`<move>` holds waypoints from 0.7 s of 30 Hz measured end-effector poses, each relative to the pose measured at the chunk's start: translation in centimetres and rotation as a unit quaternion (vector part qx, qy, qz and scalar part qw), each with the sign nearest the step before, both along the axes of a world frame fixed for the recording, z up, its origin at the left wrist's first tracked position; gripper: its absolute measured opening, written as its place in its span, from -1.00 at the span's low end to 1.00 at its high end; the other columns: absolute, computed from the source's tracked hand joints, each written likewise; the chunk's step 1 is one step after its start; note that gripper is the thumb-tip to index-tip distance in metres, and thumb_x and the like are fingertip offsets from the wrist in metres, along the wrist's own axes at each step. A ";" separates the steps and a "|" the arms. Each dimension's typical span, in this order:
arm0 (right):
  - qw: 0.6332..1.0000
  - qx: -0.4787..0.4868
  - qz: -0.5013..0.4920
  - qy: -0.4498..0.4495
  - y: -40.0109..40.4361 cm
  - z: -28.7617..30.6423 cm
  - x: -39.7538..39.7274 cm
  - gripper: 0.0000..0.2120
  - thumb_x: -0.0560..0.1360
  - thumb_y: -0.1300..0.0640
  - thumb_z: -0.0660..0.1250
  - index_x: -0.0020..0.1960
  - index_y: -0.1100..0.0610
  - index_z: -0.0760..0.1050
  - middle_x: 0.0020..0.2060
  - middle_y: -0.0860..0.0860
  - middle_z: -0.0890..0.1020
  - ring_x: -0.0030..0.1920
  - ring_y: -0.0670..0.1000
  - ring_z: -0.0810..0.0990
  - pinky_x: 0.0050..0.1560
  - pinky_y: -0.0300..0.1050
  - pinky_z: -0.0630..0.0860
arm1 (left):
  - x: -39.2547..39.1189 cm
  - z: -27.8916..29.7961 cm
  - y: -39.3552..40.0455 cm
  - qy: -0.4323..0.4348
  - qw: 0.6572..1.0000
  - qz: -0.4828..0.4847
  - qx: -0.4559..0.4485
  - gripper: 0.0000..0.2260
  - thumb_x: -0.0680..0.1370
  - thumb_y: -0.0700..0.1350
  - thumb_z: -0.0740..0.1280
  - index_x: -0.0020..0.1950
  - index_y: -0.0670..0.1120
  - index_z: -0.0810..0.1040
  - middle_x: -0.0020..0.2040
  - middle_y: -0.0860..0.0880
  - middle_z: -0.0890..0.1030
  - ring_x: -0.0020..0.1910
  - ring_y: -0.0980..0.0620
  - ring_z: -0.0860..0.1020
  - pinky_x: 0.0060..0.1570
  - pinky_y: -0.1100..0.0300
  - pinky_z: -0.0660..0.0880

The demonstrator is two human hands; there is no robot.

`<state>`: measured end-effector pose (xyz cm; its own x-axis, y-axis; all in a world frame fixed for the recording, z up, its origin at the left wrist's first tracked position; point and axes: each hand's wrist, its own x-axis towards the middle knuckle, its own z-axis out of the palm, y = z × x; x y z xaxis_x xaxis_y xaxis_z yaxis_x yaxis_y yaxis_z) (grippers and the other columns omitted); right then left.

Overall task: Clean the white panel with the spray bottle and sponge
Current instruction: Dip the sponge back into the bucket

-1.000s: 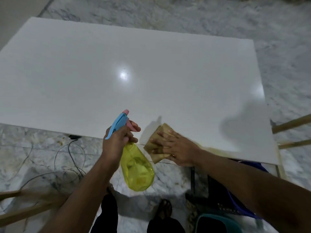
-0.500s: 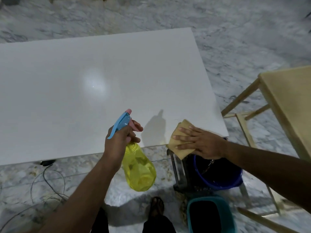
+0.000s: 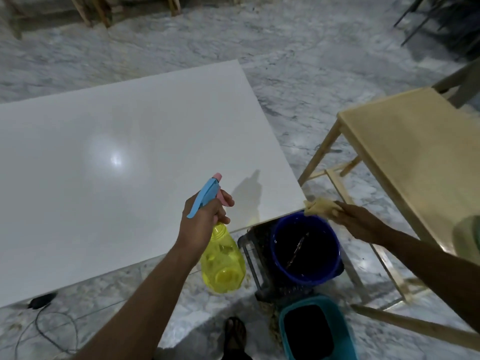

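The white panel (image 3: 109, 157) lies flat and fills the left and centre of the view, with a bright light spot on it. My left hand (image 3: 201, 216) grips the neck of a yellow spray bottle (image 3: 223, 258) with a blue and pink trigger head, held over the panel's near edge. My right hand (image 3: 358, 224) holds a crumpled tan sponge (image 3: 320, 207) just off the panel's near right corner, above the rim of a blue bucket (image 3: 335, 258).
The blue bucket sits on a dark stool (image 3: 253, 253) beside the panel. A teal bin (image 3: 345, 339) stands below it. A pale wooden table (image 3: 405, 157) is at the right. A black cable (image 3: 41, 323) trails on the marble floor at lower left. My sandalled foot (image 3: 235, 333) shows at bottom.
My right hand slid the sponge rightward along the panel's near edge and off its corner, to above the blue bucket. My view turned right. The left hand kept the bottle steady.
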<state>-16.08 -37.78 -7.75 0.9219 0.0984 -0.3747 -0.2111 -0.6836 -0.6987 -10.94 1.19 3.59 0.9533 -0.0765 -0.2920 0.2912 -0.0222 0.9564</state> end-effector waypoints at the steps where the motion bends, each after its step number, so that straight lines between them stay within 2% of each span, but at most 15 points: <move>1: 0.991 0.057 -0.118 0.010 -0.1 -0.1 -0.8 -0.29 0.25 -0.48 0.47 0.21 -0.03 0.59 -0.04 -0.08 0.73 -0.04 -0.06 0.71 0.06 0.05 0.62 | 0.1 0.0 -0.5 -0.009 1.000 -0.004 0.001 -0.75 0.45 -0.40 0.16 -0.04 -0.28 0.61 -0.12 -0.14 0.64 -0.26 0.01 0.55 -0.29 0.23 0.57; 2: 0.971 0.100 -0.215 0.025 0.4 0.4 -1.4 -0.36 0.34 -0.38 0.47 0.18 0.09 0.60 -0.15 -0.05 0.73 -0.14 -0.03 0.71 -0.03 0.06 0.61 | 0.3 -0.2 -1.1 -0.018 1.000 -0.009 0.007 -0.72 0.47 -0.42 0.16 0.05 -0.30 0.61 -0.10 -0.16 0.64 -0.24 -0.01 0.54 -0.28 0.21 0.57; 4: 0.927 0.175 -0.324 0.066 1.4 0.7 -2.3 -0.67 0.64 -0.08 0.26 0.18 0.16 0.58 -0.12 0.03 0.71 -0.11 0.05 0.68 -0.06 0.04 0.60 | 0.6 -0.5 -2.0 -0.043 0.999 -0.014 0.026 -0.67 0.49 -0.44 0.16 0.21 -0.37 0.54 -0.05 -0.20 0.63 -0.25 0.01 0.53 -0.24 0.14 0.57; 6: 0.893 0.213 -0.388 0.074 2.8 1.3 -2.4 -0.79 0.70 0.06 0.17 0.11 0.11 0.55 -0.03 0.08 0.67 -0.07 0.07 0.64 -0.04 0.02 0.58 | 1.0 -0.8 -3.0 -0.075 0.996 -0.021 0.038 -0.64 0.48 -0.42 0.17 0.25 -0.36 0.52 -0.05 -0.17 0.63 -0.29 0.07 0.52 -0.22 0.11 0.58; 8: 0.868 0.257 -0.418 0.081 4.4 1.8 -1.4 -0.81 0.67 0.12 0.21 0.16 0.13 0.56 0.01 0.11 0.69 0.00 0.11 0.65 0.07 0.07 0.58 | 1.3 -0.8 -4.0 -0.101 0.993 -0.027 0.047 -0.61 0.46 -0.36 0.19 0.27 -0.29 0.54 -0.04 -0.13 0.63 -0.32 0.07 0.50 -0.21 0.11 0.58; 10: 0.868 0.301 -0.389 0.069 6.1 2.1 0.5 -0.76 0.61 0.21 0.27 0.24 0.07 0.58 0.00 0.07 0.74 0.05 0.13 0.70 0.12 0.10 0.62 | 2.0 -0.8 -5.1 -0.125 0.990 -0.027 0.060 -0.56 0.45 -0.33 0.20 0.30 -0.16 0.56 -0.03 -0.08 0.63 -0.32 0.09 0.49 -0.20 0.10 0.57; 12: 0.877 0.310 -0.364 0.055 7.9 2.6 3.1 -0.66 0.54 0.33 0.27 0.23 0.05 0.58 -0.03 0.05 0.75 0.00 0.11 0.72 0.05 0.04 0.64 | 2.8 -0.9 -6.3 -0.154 0.985 -0.022 0.072 -0.52 0.47 -0.32 0.20 0.30 0.05 0.55 -0.03 -0.05 0.63 -0.29 0.09 0.52 -0.18 0.08 0.59; 14: 0.881 0.310 -0.351 0.065 9.7 2.8 6.0 -0.62 0.49 0.38 0.26 0.22 0.07 0.58 -0.04 0.08 0.73 -0.01 0.13 0.71 -0.02 0.00 0.63 | 3.6 -1.1 -7.2 -0.174 0.980 -0.015 0.095 -0.60 0.47 -0.26 0.20 0.20 0.07 0.57 -0.04 0.02 0.63 -0.22 0.04 0.58 -0.11 -0.05 0.61; 16: 0.884 0.308 -0.342 0.086 10.9 2.5 8.7 -0.63 0.48 0.38 0.27 0.20 0.09 0.60 -0.04 0.11 0.73 0.00 0.17 0.70 -0.07 -0.03 0.62 | 4.7 -1.6 -7.7 -0.195 0.974 -0.011 0.115 -0.70 0.48 -0.23 0.21 0.09 0.08 0.55 -0.03 0.07 0.62 -0.18 -0.01 0.61 -0.09 -0.13 0.59; 19: 0.895 0.284 -0.327 0.103 11.8 1.1 11.7 -0.73 0.47 0.32 0.31 0.10 0.08 0.63 -0.06 0.12 0.73 -0.03 0.15 0.72 -0.05 0.01 0.68 | 6.2 -2.8 -8.0 -0.241 0.963 -0.006 0.121 -0.67 0.52 -0.21 0.22 0.09 0.23 0.48 0.00 0.05 0.61 -0.12 -0.11 0.62 -0.08 -0.17 0.58; 21: 0.926 0.186 -0.316 0.093 11.8 -0.2 12.7 -0.75 0.46 0.22 0.32 0.12 0.06 0.59 -0.03 0.09 0.70 0.01 0.15 0.68 0.05 0.06 0.67 | 7.1 -4.1 -8.2 -0.266 0.956 -0.009 0.126 -0.70 0.55 -0.24 0.24 0.15 0.14 0.49 0.02 -0.01 0.60 -0.11 -0.13 0.61 -0.08 -0.18 0.57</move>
